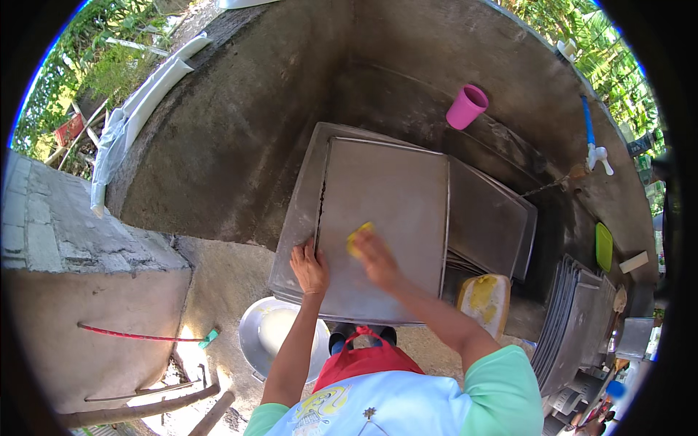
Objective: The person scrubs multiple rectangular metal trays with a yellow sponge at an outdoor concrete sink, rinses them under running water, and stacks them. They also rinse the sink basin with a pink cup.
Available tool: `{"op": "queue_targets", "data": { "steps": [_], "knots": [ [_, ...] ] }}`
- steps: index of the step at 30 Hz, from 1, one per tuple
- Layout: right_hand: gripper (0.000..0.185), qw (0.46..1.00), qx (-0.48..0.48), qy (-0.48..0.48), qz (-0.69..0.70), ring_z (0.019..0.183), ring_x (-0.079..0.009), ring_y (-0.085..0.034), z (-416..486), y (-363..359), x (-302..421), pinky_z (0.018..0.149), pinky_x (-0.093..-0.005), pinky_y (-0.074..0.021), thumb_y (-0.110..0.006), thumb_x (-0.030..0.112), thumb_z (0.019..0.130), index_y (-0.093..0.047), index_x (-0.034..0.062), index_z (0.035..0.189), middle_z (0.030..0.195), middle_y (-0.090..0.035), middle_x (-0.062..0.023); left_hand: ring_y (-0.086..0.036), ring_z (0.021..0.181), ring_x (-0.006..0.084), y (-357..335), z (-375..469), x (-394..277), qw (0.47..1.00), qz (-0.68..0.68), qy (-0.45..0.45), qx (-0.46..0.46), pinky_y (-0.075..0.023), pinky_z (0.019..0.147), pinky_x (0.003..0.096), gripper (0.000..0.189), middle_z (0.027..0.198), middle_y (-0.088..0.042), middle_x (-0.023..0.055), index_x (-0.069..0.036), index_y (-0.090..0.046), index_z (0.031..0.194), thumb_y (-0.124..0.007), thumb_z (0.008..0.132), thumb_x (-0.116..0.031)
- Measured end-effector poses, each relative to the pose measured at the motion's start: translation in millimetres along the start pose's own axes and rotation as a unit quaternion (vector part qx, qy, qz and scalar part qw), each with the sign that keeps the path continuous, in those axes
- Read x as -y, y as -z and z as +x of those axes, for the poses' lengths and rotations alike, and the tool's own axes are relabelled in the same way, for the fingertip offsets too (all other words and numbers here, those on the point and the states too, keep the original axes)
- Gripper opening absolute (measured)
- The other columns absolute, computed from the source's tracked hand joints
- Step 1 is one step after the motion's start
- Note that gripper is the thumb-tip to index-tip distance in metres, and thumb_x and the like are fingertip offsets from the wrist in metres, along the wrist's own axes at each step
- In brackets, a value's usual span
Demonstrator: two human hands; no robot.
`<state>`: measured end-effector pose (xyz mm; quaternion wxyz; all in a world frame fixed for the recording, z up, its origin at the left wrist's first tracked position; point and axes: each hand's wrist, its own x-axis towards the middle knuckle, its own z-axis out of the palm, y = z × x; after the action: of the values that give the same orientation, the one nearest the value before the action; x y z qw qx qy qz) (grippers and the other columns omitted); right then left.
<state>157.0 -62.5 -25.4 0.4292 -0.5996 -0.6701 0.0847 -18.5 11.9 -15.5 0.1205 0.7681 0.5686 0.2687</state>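
Observation:
A large flat metal baking tray point(390, 218) lies on top of a stack of similar trays in front of me. My right hand point(376, 259), blurred, presses a yellow sponge point(357, 238) against the tray's surface near its middle. At the tray's left edge rests my left hand point(310, 268), its fingers over the rim. Beneath, a wider tray point(294, 240) sticks out to the left. More trays point(488, 212) lie at an angle on the right, partly covered by the top one.
A pink plastic cup point(467, 107) sits on the ledge behind the trays. On the right are a faucet point(598, 157), a stained whitish container point(484, 302) and upright trays point(570, 321). A metal basin point(253, 329) with pale liquid stands on the floor. Concrete walls point(218, 136) surround the stack.

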Motion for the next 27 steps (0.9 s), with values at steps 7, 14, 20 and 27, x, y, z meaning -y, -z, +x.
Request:
{"op": "queue_targets", "data": {
  "steps": [7, 14, 20, 27],
  "knots": [
    [0.029, 0.957, -0.114, -0.044, -0.264, 0.116, -0.0373, -0.047, 182, -4, -156, 0.097, -0.0457, -0.0397, -0.054, 0.0, 0.078, -0.058, -0.0032, 0.107, 0.121, -0.052, -0.0188, -0.049, 0.095, 0.0299, 1, -1, -18, 0.998, -0.029, -0.024, 0.044, -0.0369, 0.08, 0.0413, 0.039, 0.102, -0.052, 0.0123, -0.004, -0.055, 0.116, -0.058, 0.082, -0.023],
    [0.038, 0.984, 0.053, 0.086, -0.148, 0.121, -0.0384, -0.042, 69, -54, 17, 0.103, -0.0472, -0.033, -0.054, 0.009, 0.08, -0.055, -0.0058, 0.116, 0.124, -0.049, -0.0182, -0.047, 0.099, 0.0348, 6, 0, -4, 0.978, -0.2, 0.033, -0.04, -0.0375, 0.083, 0.0458, 0.039, 0.107, -0.047, 0.0161, -0.002, -0.051, 0.117, -0.048, 0.09, -0.031],
    [0.031, 0.995, 0.094, 0.012, 0.025, 0.121, -0.0369, -0.041, 40, -40, 62, 0.101, -0.047, -0.0341, -0.056, 0.004, 0.077, -0.058, -0.0037, 0.107, 0.129, -0.043, -0.0182, -0.061, 0.082, 0.0359, 6, 43, 0, 0.986, -0.141, 0.015, 0.092, -0.0492, 0.074, 0.0435, 0.029, 0.089, -0.061, 0.0156, -0.007, -0.061, 0.109, -0.055, 0.087, -0.024],
    [0.022, 0.992, 0.114, 0.03, 0.05, 0.128, -0.0322, -0.036, -34, -50, 114, 0.105, -0.0448, -0.0324, -0.054, 0.004, 0.081, -0.058, 0.0021, 0.103, 0.133, -0.042, -0.0118, -0.062, 0.088, 0.0332, 0, 71, -21, 0.989, 0.024, 0.014, 0.147, -0.05, 0.075, 0.0446, 0.03, 0.094, -0.062, 0.0114, -0.014, -0.063, 0.109, -0.06, 0.079, -0.015]
  ]
}}
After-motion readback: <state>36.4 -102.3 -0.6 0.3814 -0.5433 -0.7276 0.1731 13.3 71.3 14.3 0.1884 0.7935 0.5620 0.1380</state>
